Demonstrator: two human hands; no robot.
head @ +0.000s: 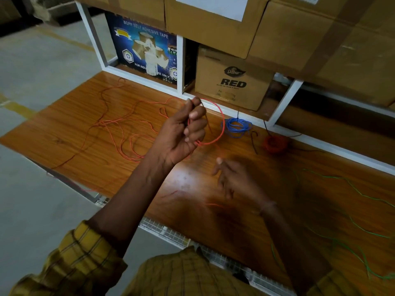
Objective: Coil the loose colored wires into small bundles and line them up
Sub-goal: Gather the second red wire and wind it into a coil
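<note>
I see the left hand [183, 133] raised above the wooden table [64, 135], fingers curled round an orange-red wire [222, 122]. The wire makes one round loop hanging off the right side of that fist, and the rest of it trails away to the left, sprawled in loose curves over the far-left part of the table, with one strand running toward the near-left edge.

The right hand [233, 178] sits lower and nearer, just above the tabletop, badly blurred. I make out spread fingers, but I cannot tell whether it pinches anything; a faint smear of orange-red shows near its wrist.

To the right of the loop, at the far edge of the table, a blue coil [236, 126] lies flat. Just right of it, and a little nearer, rests a tighter red coil [275, 144] with dark wire ends poking out. The two coils lie near each other but apart.

A loose green wire [359, 193] wanders over the right end of the table, down to the near-right corner.

Behind the table stands a white shelf frame [180, 67] holding a blue tape box [145, 43] on the left and a brown carton [233, 82] printed RED on the right.
</note>
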